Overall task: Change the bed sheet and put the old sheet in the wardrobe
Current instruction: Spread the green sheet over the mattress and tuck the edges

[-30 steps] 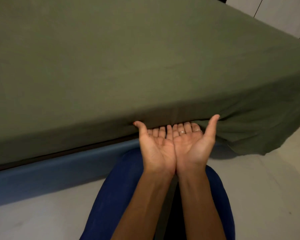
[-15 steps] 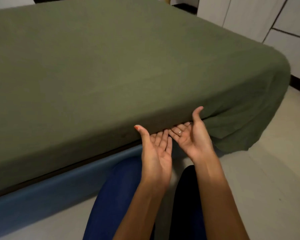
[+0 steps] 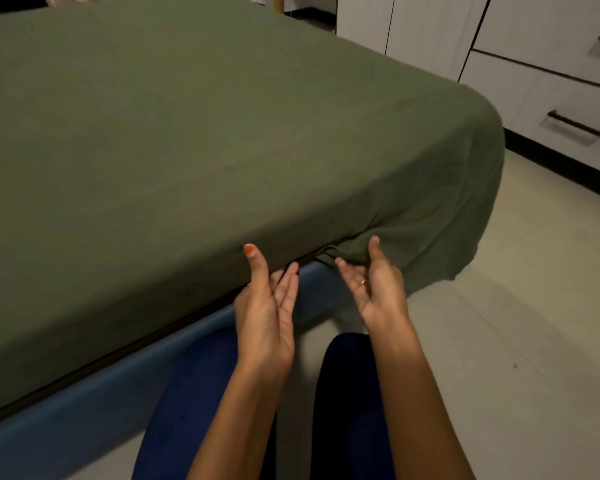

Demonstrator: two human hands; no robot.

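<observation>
An olive-green bed sheet (image 3: 194, 140) is stretched over the mattress, and its near right corner (image 3: 440, 233) hangs loose and wrinkled over the side. My left hand (image 3: 267, 306) is palm-up with straight fingers at the mattress's lower edge, its thumb against the sheet's side. My right hand (image 3: 374, 285) is also palm-up beside it. Its thumb touches the loose fold and its fingers reach just under the fold's hem. Neither hand grips the cloth. The white wardrobe (image 3: 430, 26) stands beyond the bed at the right.
A blue bed base (image 3: 84, 407) runs under the mattress along the near side. White drawers with dark handles (image 3: 575, 123) stand at the right, above a dark skirting. Pale tiled floor (image 3: 499, 323) lies right of the bed. My legs in dark blue trousers (image 3: 194, 410) are below my hands.
Both hands have come out from under the mattress edge and moved apart. The right hand has shifted right to the loose hanging fold. The view has turned toward the bed's corner and the wardrobe.
</observation>
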